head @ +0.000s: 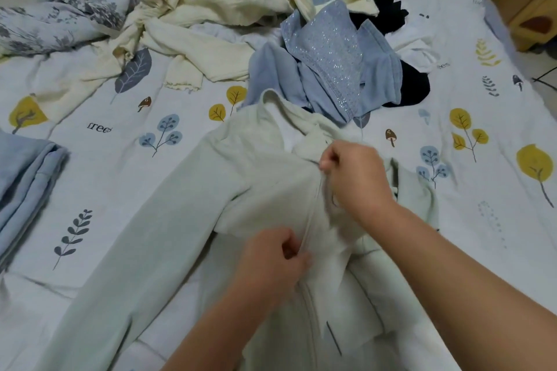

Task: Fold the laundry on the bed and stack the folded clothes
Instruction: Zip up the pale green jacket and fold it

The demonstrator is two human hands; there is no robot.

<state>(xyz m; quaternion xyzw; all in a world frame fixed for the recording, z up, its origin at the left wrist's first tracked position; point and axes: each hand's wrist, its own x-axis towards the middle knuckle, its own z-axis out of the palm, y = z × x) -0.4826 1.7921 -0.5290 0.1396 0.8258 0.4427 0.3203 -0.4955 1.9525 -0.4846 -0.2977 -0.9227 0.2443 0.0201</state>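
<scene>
A pale green zip-up jacket (187, 208) lies spread on the bed in front of me, its left sleeve stretched toward the lower left. My right hand (358, 178) pinches the zipper near the collar. My left hand (271, 265) pinches the jacket's zipper edge lower down, at mid-chest. A folded light blue garment (24, 178) lies at the left edge. Unfolded laundry is heaped behind: cream tops (217, 0), light blue sparkly clothing (328, 54) and black items (388, 9).
The bed sheet (482, 159) is white with leaf and mushroom prints. A crumpled grey-blue floral blanket (69, 0) lies at the top left. A wooden piece of furniture (530, 6) stands off the bed at the top right.
</scene>
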